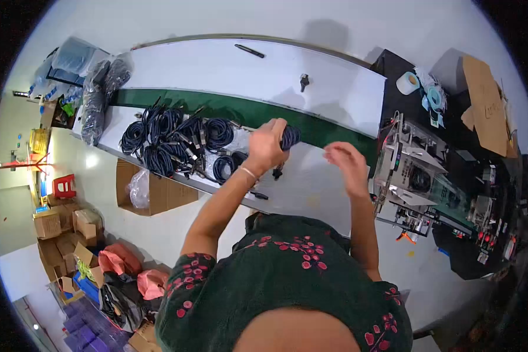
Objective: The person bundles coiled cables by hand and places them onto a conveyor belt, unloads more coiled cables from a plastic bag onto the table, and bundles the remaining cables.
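Note:
My left hand is closed around a coiled dark cable, held over the front of the workbench. A dark connector end shows just below that hand. To the right, my right hand hovers above the bench with its fingers apart and nothing in them. Left of my left hand lies a pile of coiled dark cables with metallic plugs. One loose coil sits close to my left wrist.
A green strip runs along the white bench. On it lie a pen and a small black connector. Plastic-wrapped bundles are at the left end. A machine stands right; an open carton sits below.

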`<state>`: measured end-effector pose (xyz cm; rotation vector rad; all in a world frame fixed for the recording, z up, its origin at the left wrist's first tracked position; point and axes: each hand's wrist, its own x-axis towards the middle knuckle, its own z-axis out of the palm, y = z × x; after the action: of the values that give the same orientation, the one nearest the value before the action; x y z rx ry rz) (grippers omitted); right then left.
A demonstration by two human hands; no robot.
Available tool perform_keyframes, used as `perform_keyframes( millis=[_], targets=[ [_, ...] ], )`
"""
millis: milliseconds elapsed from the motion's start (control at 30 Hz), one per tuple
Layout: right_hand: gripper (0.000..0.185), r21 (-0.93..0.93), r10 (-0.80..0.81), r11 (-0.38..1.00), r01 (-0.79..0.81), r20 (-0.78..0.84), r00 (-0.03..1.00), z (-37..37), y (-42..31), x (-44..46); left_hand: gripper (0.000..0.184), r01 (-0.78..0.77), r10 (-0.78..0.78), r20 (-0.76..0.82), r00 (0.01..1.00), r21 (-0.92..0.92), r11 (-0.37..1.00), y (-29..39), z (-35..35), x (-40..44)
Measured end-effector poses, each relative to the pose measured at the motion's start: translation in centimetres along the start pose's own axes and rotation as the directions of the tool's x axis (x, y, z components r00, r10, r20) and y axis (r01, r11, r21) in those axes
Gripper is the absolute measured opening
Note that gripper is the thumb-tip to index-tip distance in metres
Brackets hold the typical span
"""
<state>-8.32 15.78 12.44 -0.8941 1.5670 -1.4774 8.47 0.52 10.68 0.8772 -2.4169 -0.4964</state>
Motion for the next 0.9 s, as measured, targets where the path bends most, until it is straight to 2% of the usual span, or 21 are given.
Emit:
perform_keyframes(
  millis=[33, 67, 133, 167, 233, 300, 333, 400, 467, 500, 567, 633, 667, 733, 800, 900],
  targets=[
    [0.017, 0.200, 0.154, 0.970, -0.139, -0.058, 0.986, -1.3, 0.4, -0.5, 0.047, -0.050, 0.045, 0.051, 0.998, 0.099, 0.994, -0.9, 0.8, 1.2],
    [0.015, 0.398, 0.311, 0.882, -0.254, -0.085, 0.947, -2.4, 1.0, -1.1, 0.044, -0.105, 0.085, 0.106, 0.991, 0.194, 0.975, -1.8, 1.6, 2.3],
    [0.013, 0.383, 0.295, 0.898, -0.219, -0.151, 0.943, -4.1, 3.0, -2.2, 0.046, -0.269, 0.225, 0.183, 0.957, 0.275, 0.923, -2.6, 3.3, 4.3],
    [0.013, 0.380, 0.291, 0.900, -0.215, -0.155, 0.944, -4.2, 3.3, -2.6, 0.046, -0.272, 0.229, 0.179, 0.957, 0.273, 0.923, -3.0, 4.7, 4.6],
    [0.012, 0.376, 0.383, 0.879, -0.293, -0.192, 0.904, -4.5, 3.7, -3.3, 0.055, -0.391, 0.319, 0.291, 0.902, 0.233, 0.891, -4.1, 8.2, 4.6],
    [0.012, 0.379, 0.370, 0.883, -0.276, -0.202, 0.907, -4.6, 4.4, -4.2, 0.064, -0.321, 0.224, 0.368, 0.902, 0.228, 0.919, -4.2, 11.0, 3.7],
    [0.012, 0.379, 0.368, 0.884, -0.273, -0.206, 0.906, -4.7, 4.7, -4.4, 0.064, -0.325, 0.228, 0.368, 0.902, 0.225, 0.919, -3.7, 11.4, 3.5],
    [0.013, 0.386, 0.409, 0.868, -0.313, -0.194, 0.892, -4.7, 5.2, -5.0, 0.066, -0.396, 0.352, 0.232, 0.907, 0.184, 0.900, -2.9, 11.9, 2.4],
    [0.013, 0.347, 0.446, 0.866, -0.361, -0.206, 0.871, -4.7, 5.9, -5.1, 0.061, -0.309, 0.269, 0.268, 0.925, 0.122, 0.943, -0.6, 10.0, 2.5],
    [0.013, 0.351, 0.455, 0.856, -0.380, -0.162, 0.876, -4.5, 6.0, -5.0, 0.061, -0.279, 0.231, 0.273, 0.934, 0.154, 0.948, 0.1, 9.2, 2.2],
    [0.014, 0.333, 0.444, 0.867, -0.369, -0.184, 0.877, -4.4, 5.3, -4.7, 0.055, -0.283, 0.284, 0.121, 0.951, -0.019, 0.959, 1.0, 7.7, 1.0],
    [0.016, 0.306, 0.440, 0.875, -0.376, -0.175, 0.881, -4.3, 5.0, -4.0, 0.044, -0.293, 0.296, 0.010, 0.955, -0.118, 0.949, 1.5, 5.0, -1.0],
    [0.016, 0.301, 0.439, 0.874, -0.380, -0.160, 0.884, -4.4, 5.5, -3.6, 0.044, -0.282, 0.284, 0.005, 0.959, -0.109, 0.953, 1.0, 4.1, -2.5],
    [0.016, 0.263, 0.398, 0.898, -0.353, -0.143, 0.906, -4.7, 6.4, -3.1, 0.036, -0.094, 0.099, 0.016, 0.995, -0.175, 0.980, -1.0, 1.8, -6.1],
    [0.016, 0.234, 0.387, 0.906, -0.351, -0.127, 0.913, -4.6, 6.5, -2.6, 0.031, 0.015, -0.024, -0.151, 0.988, -0.063, 0.998, -2.9, -1.0, -9.1],
    [0.014, 0.162, 0.354, 0.926, -0.340, -0.062, 0.933, -3.5, 6.7, -1.7, 0.042, 0.297, -0.292, -0.125, 0.948, 0.020, 0.955, -5.0, -4.0, -13.2]
  ],
)
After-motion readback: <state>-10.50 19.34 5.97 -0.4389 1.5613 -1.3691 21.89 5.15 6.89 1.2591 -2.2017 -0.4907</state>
